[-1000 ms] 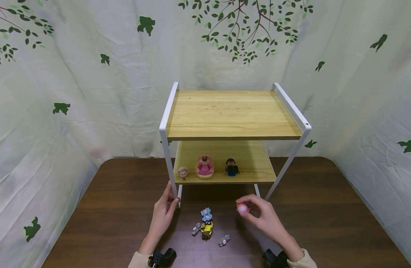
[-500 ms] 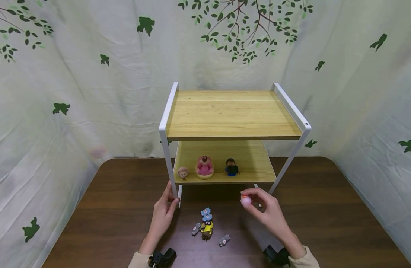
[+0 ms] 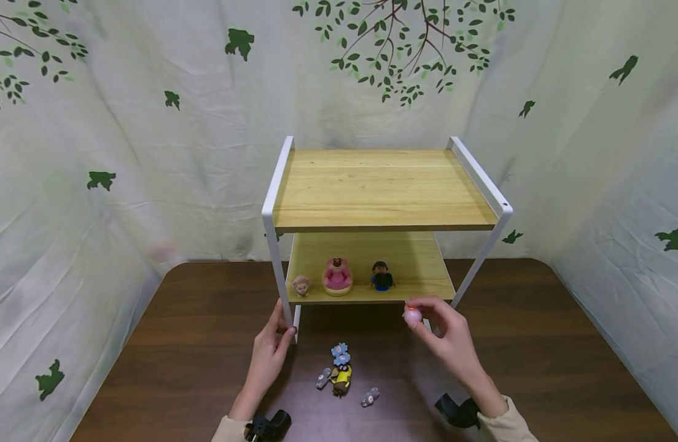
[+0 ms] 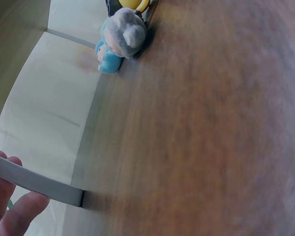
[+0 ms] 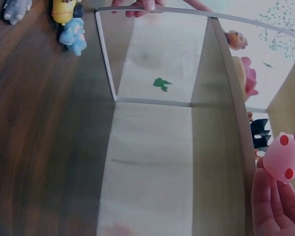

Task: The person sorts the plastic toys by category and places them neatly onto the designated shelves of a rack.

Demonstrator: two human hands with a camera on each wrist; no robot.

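Observation:
My right hand pinches a small pink toy between thumb and fingers, just in front of the lower shelf's right front edge. Round and marked with red spots, the toy also shows in the right wrist view, with fingers beneath it. My left hand holds the white front left leg of a two-tier rack, thumb on one side and fingers on the other. On the lower shelf stand a small beige figure, a pink bear and a dark-haired figure.
Between my hands, several toys lie on the brown table: a blue one, a yellow and brown one and two grey ones, left and right. The upper shelf overhangs the lower one. Leaf-printed cloth surrounds the table.
My right hand has moved forward and slightly right with the pink toy, up to the lower shelf's front edge. The left hand keeps its place on the leg.

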